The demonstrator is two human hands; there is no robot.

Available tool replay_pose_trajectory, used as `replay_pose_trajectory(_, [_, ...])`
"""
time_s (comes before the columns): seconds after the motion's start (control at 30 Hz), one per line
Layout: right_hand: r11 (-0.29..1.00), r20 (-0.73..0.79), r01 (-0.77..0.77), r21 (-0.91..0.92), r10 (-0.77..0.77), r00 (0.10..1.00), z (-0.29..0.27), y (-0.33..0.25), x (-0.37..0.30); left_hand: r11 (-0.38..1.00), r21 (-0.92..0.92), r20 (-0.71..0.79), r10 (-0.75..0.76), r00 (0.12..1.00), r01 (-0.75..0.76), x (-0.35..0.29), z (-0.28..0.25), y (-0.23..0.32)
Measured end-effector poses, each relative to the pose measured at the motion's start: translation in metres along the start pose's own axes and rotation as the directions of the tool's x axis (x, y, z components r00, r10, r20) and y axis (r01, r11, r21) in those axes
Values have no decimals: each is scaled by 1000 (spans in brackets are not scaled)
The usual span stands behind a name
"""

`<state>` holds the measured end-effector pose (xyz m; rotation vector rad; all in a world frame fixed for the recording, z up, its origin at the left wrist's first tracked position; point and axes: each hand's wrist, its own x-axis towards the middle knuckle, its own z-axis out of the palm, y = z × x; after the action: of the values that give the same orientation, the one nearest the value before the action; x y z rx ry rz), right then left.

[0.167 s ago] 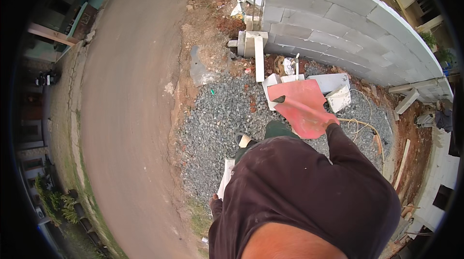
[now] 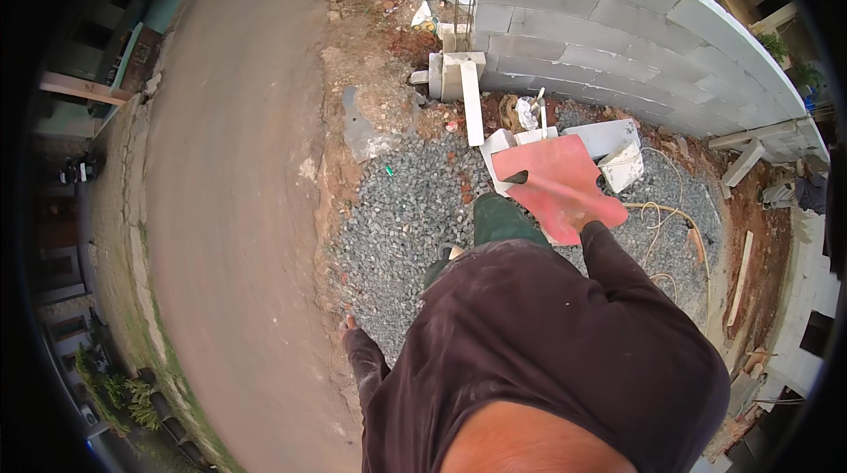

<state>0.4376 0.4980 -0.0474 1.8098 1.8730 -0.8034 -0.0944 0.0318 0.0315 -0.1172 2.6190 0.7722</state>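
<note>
My right hand (image 2: 583,221) grips the lower edge of a red shovel blade (image 2: 551,175), in front of my right side. The blade is broad and ridged, with a dark opening at the ridge's left end; no handle shows on it. My left hand (image 2: 348,325) is held out to the left over the edge of the gravel, small in view and partly hidden by its sleeve. Its fingers look loosely apart, with nothing visible in them. Pale blocks (image 2: 624,166) lie just beyond the blade.
Grey gravel (image 2: 401,217) lies around my legs, with a paved road (image 2: 238,208) on the left. A grey block wall (image 2: 600,41) curves along the far right. A looped hose (image 2: 693,226) lies on the right. Another person (image 2: 807,195) is at the far right edge.
My left hand has swung out to the left, away from my body. The white piece beside it is no longer in view. My right hand still holds the blade, shifted slightly.
</note>
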Motion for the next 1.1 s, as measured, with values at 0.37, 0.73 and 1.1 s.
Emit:
replay_pose_trajectory(0.37, [983, 172, 36, -178, -5, 985, 15, -84, 117, 980, 102, 308, 134, 942, -173, 175, 187, 214])
replay_pose_trajectory(0.73, [878, -150, -71, 474, 159, 976, -113, -229, 235, 925, 376, 373, -93, 923, -59, 244, 223, 223])
replay_pose_trajectory(1.1, [936, -86, -304, 175, 322, 943, 12, -250, 281, 888, 261, 592, 162, 789, -378, 466, 309, 440])
